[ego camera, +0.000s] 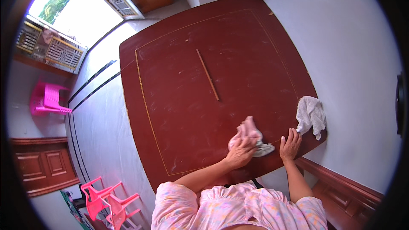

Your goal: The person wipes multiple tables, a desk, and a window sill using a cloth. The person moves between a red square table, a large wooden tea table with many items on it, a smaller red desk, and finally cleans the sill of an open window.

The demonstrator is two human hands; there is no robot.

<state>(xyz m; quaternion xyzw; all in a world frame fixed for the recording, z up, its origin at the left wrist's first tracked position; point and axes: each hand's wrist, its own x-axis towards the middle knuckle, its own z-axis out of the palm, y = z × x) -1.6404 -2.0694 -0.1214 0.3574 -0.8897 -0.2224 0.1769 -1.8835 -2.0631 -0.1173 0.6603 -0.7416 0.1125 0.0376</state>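
Observation:
My left hand presses a crumpled pink cloth onto the dark red tabletop, near the side closest to me. A pale grey-green part of cloth sticks out beside the fingers. Flat on the table to the right lies my right hand, holding nothing. Its fingertips are at the lower edge of a white towel, which lies bunched at the near right corner; whether they touch it I cannot tell. A thin brown stick lies around the middle of the tabletop, with small crumbs around it.
A pink plastic stool stands by the left wall, and pink plastic chairs are at lower left. An open doorway lets in bright light at upper left. White wall borders the table's right side. Wooden panelling is at lower right.

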